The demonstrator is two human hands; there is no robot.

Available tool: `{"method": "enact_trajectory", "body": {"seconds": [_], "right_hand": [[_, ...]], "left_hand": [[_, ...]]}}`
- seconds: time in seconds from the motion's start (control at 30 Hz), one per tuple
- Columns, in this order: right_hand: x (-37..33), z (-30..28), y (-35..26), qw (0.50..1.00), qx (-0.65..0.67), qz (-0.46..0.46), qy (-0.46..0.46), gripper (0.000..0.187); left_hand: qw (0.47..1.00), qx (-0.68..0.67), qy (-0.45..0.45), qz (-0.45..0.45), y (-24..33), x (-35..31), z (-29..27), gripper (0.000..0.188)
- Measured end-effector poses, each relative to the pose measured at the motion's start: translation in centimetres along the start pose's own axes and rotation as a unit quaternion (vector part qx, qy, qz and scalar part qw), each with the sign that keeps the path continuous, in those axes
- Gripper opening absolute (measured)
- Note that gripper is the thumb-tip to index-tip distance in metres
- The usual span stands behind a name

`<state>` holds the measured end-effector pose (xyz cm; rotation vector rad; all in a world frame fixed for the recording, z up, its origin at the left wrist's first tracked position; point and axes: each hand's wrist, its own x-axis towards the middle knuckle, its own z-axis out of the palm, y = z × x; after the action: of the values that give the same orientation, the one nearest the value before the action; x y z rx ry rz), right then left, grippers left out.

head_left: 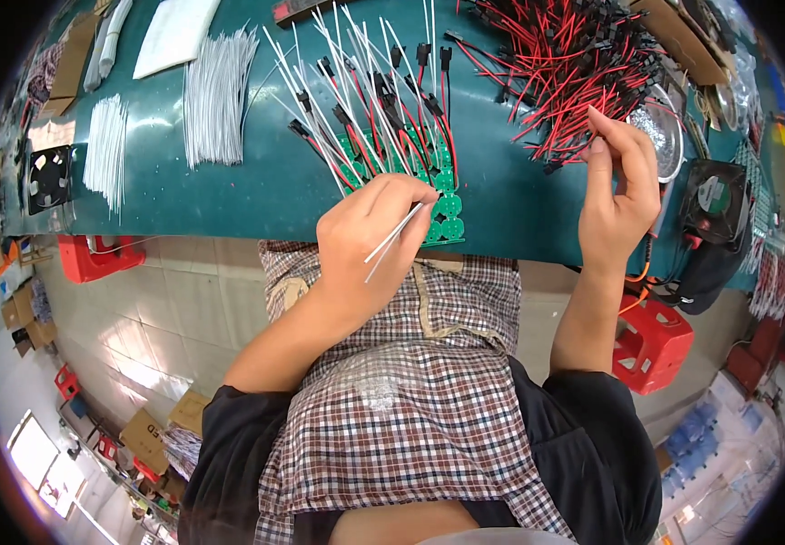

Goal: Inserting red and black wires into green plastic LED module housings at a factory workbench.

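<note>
My left hand (pixel 365 227) is closed in a pinch on a couple of thin white wires (pixel 393 238), whose ends stick out below the fingers. It lies at the near side of a panel of small round green circuit boards (pixel 450 207), covering part of it. White wires and red-and-black leads with black connectors (pixel 395 113) stand up from the panel. My right hand (pixel 624 191) is at the near edge of a heap of red-and-black connector leads (pixel 565 68). Its thumb and forefinger are bent, with a gap between their tips; nothing plainly shows between them.
Bundles of white wires (pixel 218 100) and shorter ones (pixel 106 150) lie on the green table (pixel 274 195), left of the panel. A clear bowl (pixel 672 136) stands behind my right hand. Small black fans (pixel 719 204) sit at both sides. Red stools (pixel 654 345) stand below.
</note>
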<state>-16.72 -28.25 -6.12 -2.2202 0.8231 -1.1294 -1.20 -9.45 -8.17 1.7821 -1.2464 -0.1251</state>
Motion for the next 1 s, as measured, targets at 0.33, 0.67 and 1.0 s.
{"method": "enact_trajectory", "body": {"seconds": [0.33, 0.67, 1.0], "right_hand": [[-0.7, 0.0, 0.6, 0.999, 0.024, 0.019, 0.013, 0.024], [-0.9, -0.5, 0.3, 1.0, 0.005, 0.021, -0.008, 0.023], [-1.1, -0.4, 0.3, 1.0, 0.012, 0.018, -0.009, 0.022]], "left_hand": [[1.0, 0.018, -0.011, -0.016, 0.3, 0.0, -0.2, 0.018], [0.998, 0.03, -0.039, -0.034, 0.6, -0.1, -0.4, 0.015], [0.999, 0.02, -0.042, -0.024, 0.5, 0.1, -0.3, 0.014]]}}
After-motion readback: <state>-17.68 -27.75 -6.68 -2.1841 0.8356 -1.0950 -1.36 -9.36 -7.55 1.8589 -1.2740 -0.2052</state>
